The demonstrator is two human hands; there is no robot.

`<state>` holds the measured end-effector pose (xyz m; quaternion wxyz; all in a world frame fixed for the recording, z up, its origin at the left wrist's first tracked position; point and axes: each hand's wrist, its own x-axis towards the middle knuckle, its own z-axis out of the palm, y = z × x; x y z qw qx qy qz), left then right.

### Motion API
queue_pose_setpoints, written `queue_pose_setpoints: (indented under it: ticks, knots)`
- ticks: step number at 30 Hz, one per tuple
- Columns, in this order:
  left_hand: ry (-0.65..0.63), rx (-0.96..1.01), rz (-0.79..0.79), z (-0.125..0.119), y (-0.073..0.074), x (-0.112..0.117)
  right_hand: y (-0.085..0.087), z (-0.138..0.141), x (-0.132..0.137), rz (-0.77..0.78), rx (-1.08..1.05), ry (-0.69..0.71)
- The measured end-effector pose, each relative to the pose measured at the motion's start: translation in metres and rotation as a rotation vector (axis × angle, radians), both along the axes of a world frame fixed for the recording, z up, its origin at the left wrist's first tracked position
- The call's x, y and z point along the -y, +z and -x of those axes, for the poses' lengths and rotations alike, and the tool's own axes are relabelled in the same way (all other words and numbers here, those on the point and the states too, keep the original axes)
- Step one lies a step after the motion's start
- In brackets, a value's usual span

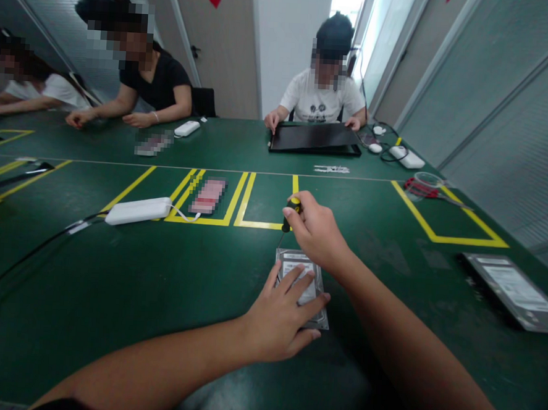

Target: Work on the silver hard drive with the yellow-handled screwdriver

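A hard drive with a silver casing and a white label lies on the green table in front of me. My left hand rests on top of it, fingers spread and flat, hiding much of the label. My right hand is closed around the black and yellow handle of a screwdriver. The screwdriver stands nearly upright, its thin shaft pointing down at the drive's far left corner. Whether the tip sits in a screw is too small to tell.
More hard drives, seemingly stacked, lie at the right. Left of centre are a white power bank and a cabled phone. Across the table a person handles a black panel. Red cable lies at the far right.
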<state>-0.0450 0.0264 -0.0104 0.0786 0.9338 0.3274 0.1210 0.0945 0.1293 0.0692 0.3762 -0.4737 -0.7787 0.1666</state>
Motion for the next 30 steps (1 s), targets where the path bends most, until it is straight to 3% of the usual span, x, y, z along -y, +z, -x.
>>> queue_pose_setpoints:
  ticks: [30]
  knots:
    - [0.003,0.007,-0.003,0.0006,-0.0005,-0.0007,0.0006,0.0002,-0.0013,-0.016,-0.008,0.001]
